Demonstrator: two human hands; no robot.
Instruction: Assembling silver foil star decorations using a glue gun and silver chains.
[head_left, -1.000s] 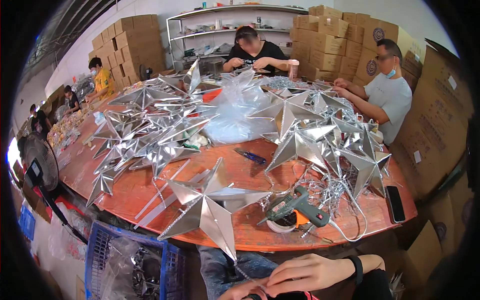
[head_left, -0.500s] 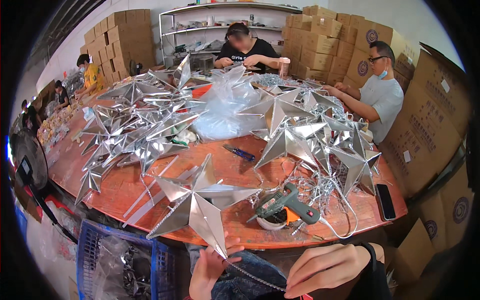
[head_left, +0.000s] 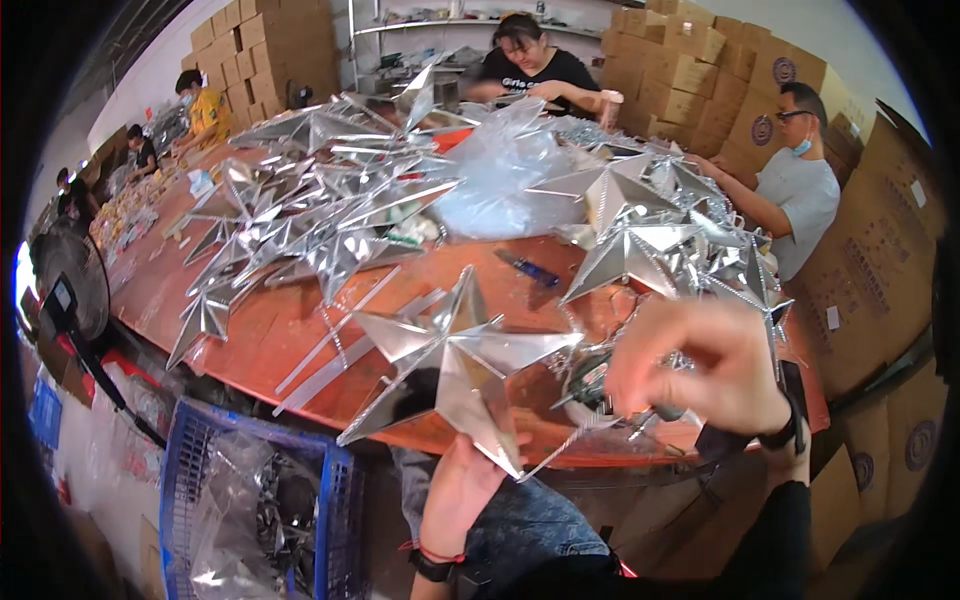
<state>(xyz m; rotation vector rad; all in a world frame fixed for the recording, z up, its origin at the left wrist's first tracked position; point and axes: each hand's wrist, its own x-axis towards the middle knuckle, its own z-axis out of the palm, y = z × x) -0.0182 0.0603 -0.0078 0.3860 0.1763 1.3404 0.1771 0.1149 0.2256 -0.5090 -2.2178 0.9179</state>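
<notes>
A shiny silver five-pointed star (head_left: 470, 385) leans against the table's near edge. My left hand (head_left: 465, 490) holds its lowest point, with some fingers hidden behind the metal. Beaded silver trim (head_left: 565, 447) lines the star's edges, and a loose length runs from that lowest point up towards my right hand (head_left: 700, 365). My right hand is raised over the glue gun (head_left: 588, 380), its fingers curled and smeared by motion. Whether they grip the trim cannot be made out. Most of the glue gun is hidden beneath that hand.
Silver stars (head_left: 320, 200) are heaped left and right of a clear plastic bag (head_left: 510, 175). Blue-handled pliers (head_left: 530, 268) and clear strips (head_left: 350, 352) lie on the red table (head_left: 240, 360). A blue crate (head_left: 340, 520) and a fan (head_left: 70, 285) stand at left. Co-workers sit around the table.
My right hand has risen from below the table edge to above the glue gun, drawing the trim upward. The view has shifted; my left hand still holds the star's tip.
</notes>
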